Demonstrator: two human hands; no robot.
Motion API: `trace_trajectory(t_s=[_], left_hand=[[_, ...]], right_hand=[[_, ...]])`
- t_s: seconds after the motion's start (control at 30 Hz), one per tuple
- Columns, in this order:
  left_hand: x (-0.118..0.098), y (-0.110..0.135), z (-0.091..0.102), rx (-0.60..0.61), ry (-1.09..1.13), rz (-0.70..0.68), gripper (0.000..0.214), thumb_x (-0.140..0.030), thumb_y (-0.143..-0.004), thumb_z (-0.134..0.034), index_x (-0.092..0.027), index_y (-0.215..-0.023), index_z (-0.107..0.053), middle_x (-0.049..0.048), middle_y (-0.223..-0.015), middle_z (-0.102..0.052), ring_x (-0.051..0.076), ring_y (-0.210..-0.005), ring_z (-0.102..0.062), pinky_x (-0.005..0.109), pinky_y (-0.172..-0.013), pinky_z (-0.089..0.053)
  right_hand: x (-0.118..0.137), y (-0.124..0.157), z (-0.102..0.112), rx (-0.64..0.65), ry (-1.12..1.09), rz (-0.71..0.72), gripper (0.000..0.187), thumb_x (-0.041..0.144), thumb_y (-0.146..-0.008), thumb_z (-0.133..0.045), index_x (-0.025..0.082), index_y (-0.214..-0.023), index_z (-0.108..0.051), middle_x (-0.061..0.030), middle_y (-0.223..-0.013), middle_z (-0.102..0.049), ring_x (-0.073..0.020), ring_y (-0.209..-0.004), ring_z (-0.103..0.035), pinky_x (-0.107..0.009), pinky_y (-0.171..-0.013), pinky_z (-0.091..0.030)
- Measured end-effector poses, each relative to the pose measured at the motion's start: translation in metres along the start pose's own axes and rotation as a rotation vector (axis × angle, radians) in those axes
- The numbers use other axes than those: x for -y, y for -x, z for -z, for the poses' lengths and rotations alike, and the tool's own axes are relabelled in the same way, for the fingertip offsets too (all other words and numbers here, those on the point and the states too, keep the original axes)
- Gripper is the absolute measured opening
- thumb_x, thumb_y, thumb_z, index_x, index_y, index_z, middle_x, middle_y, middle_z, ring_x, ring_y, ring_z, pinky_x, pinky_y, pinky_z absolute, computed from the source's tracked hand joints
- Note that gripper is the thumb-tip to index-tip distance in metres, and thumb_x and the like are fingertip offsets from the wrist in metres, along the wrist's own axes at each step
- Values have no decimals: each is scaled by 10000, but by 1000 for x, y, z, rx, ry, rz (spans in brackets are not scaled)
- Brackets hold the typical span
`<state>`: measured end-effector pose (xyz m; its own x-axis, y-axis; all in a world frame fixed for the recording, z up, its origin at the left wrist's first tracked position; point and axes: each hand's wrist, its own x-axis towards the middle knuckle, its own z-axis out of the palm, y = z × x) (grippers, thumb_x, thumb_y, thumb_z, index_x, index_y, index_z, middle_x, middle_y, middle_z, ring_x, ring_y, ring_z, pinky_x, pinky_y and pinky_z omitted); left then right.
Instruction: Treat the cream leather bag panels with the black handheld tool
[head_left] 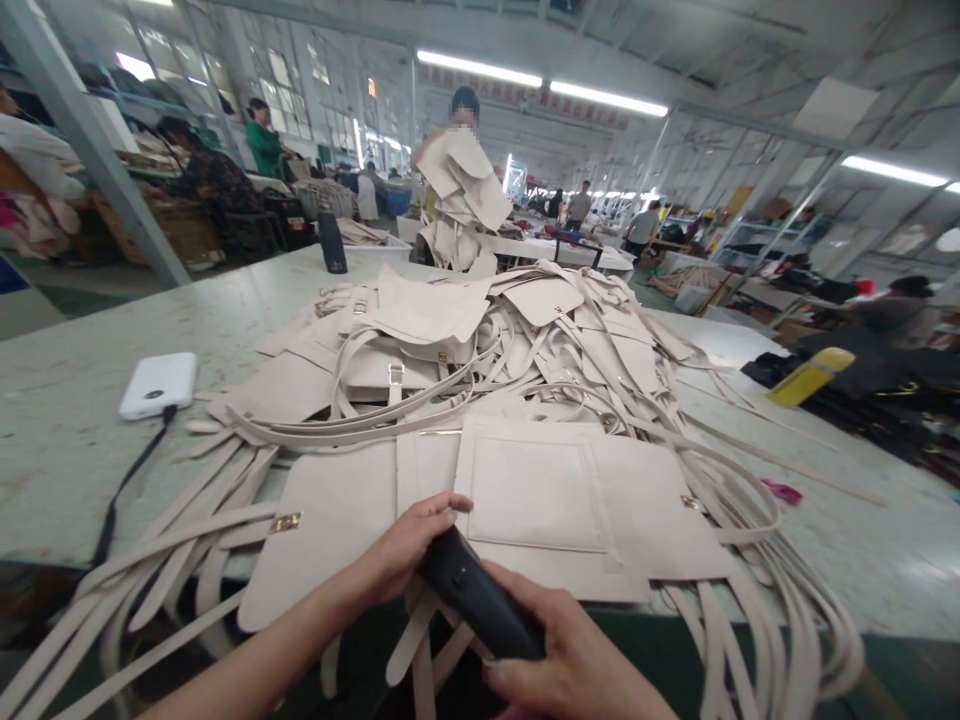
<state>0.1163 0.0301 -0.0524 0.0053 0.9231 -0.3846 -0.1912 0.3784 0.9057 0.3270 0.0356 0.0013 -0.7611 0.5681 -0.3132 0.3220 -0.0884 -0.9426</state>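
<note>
Both my hands hold a black handheld tool (476, 598) at the table's near edge. My left hand (401, 550) curls its fingers over the tool's upper end. My right hand (574, 660) wraps round its lower end. Just beyond them lies a flat cream leather bag panel (540, 495) with a stitched pocket and small gold clasps. Behind it rises a pile of cream bag pieces and long straps (487, 340).
A white power bank (159, 384) with a black cable lies at the left on the pale green table (82, 440). A dark bottle (332, 242) stands farther back. A person holds cream pieces (461, 185) across the table. Straps hang over the front edge.
</note>
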Motion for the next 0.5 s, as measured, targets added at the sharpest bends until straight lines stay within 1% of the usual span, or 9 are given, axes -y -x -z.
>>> trace_trajectory(t_s=[0.07,0.1,0.2,0.33,0.37,0.4,0.47,0.5], left_hand=[[0,0,1,24,75,45,412,-379,-707,-554,-157,-1051,-503,-62,-556,-359,78,-477,-369,172,-455,-279],[0,0,1,41,110,73,422,-375,-706,-568,-159,-1060,-489,-64,-566,-362,71,-466,-358,170,-453,-280],[0,-1,0,75,158,118,438,-311,-688,-593,-149,-1073,-461,-27,-649,-454,84,-520,-439,195,-504,-361],[-1,4,1,81,158,34,410,-172,-619,-573,-135,-1022,-510,-44,-629,-418,74,-540,-430,214,-582,-409],[-1,7,2,98,97,-9,419,-150,-606,-552,-142,-1024,-520,-32,-655,-446,90,-581,-460,227,-610,-417],[-2,9,4,112,-18,-79,417,-135,-604,-528,-151,-1020,-540,-12,-700,-482,113,-642,-491,241,-640,-420],[-2,11,6,115,-358,-293,366,-120,-621,-480,-171,-961,-606,21,-784,-513,146,-741,-505,256,-679,-401],[-3,11,6,94,-532,-418,334,-114,-635,-460,-181,-909,-640,28,-803,-502,150,-765,-496,258,-693,-389]], right_hand=[[-2,6,1,-4,35,9,603,88,-600,-552,285,-1171,-544,62,-729,-583,-63,-545,-392,-169,-551,-356],[-4,10,3,-1,23,6,625,93,-596,-550,283,-1191,-532,53,-747,-593,-80,-580,-427,-177,-572,-376],[-9,21,10,-24,-26,-17,656,97,-586,-540,265,-1219,-514,36,-795,-621,-112,-656,-492,-195,-625,-407],[-8,25,13,-58,-140,33,674,124,-588,-534,250,-1248,-483,25,-878,-646,-87,-586,-475,-184,-554,-369],[-7,25,13,-91,-161,46,684,153,-593,-544,239,-1267,-464,13,-898,-650,-95,-583,-490,-191,-543,-377],[-7,27,15,-138,-165,50,698,193,-603,-559,225,-1290,-441,-3,-920,-655,-115,-597,-518,-205,-544,-400],[-12,33,19,-240,-122,41,740,292,-626,-588,201,-1332,-388,-40,-1010,-654,-176,-684,-585,-247,-586,-464],[-16,37,21,-273,-93,36,766,331,-633,-596,196,-1350,-362,-56,-1080,-638,-204,-742,-606,-264,-614,-486]])
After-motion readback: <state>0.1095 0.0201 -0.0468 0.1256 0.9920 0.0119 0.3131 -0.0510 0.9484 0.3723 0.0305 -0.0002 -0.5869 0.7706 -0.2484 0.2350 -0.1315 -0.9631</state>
